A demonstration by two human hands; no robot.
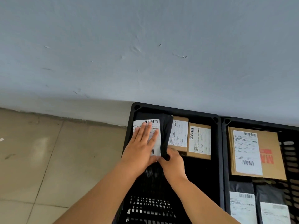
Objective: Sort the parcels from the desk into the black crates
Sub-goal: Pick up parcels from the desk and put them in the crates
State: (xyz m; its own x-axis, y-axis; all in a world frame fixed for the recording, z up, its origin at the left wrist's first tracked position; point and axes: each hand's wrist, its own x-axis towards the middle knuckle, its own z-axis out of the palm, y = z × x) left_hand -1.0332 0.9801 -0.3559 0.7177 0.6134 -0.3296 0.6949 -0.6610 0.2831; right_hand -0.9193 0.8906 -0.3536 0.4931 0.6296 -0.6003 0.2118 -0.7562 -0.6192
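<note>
The black parcel (165,133) lies in the far left corner of the left crate (217,143), long axis running away from the person, its white label up. The left hand (140,146) presses flat on that label, fingers straight and spread. The right hand (174,160) pinches the parcel's near edge with curled fingers. Two small cardboard boxes (189,138) sit just beside it. The right crate (225,159) holds a larger box (268,152) and grey mailers (242,201).

Soft, even daylight, slightly hazy; wide-angle bending at the edges, pale glare on the floor (40,147), crate (176,110) interior dark.
</note>
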